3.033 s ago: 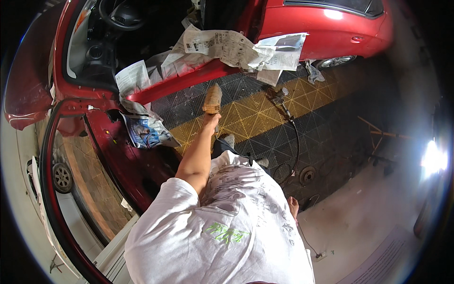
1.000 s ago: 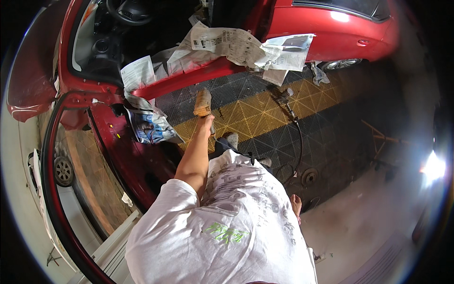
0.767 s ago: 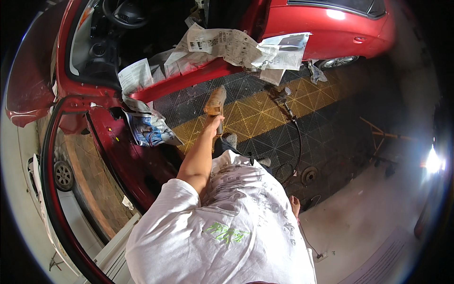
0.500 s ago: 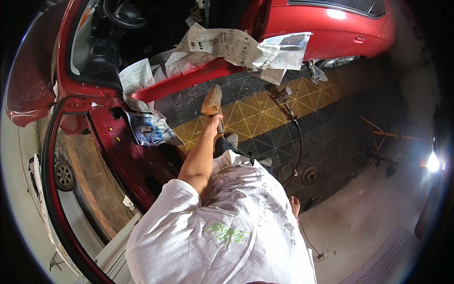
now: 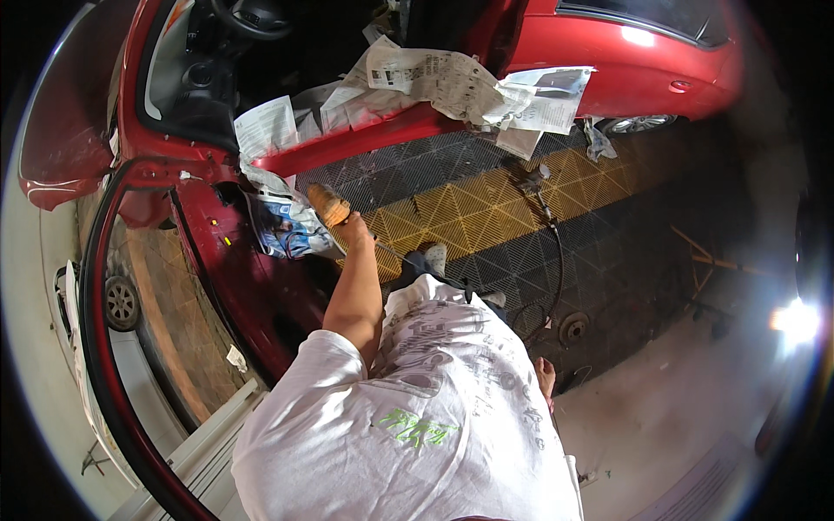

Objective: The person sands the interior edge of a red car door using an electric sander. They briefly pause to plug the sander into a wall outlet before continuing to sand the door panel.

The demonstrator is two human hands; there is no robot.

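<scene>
Over black tiles point(image 5: 395, 163) banded in yellow, beside a red car point(image 5: 599, 39) draped with newspaper point(image 5: 434, 78): gripping a stained orange-brown tool point(image 5: 327, 204) in the curled left hand point(image 5: 354, 229), close to the crumpled sheet point(image 5: 287, 227) by the red door point(image 5: 208, 230). With the right hand point(image 5: 545, 373) low beside the white shirt point(image 5: 347, 443), cannot tell whether spread or curled.

Car repair workshop
A red car point(image 5: 647, 80) draped with newspaper point(image 5: 426, 74) stands beside black-and-yellow ridged floor tiles point(image 5: 465, 213).

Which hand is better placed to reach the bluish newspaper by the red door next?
Left, I'd judge: the left hand holds the tan tool near that newspaper, while the right hand shows beside the white shirt, farther off.
</scene>
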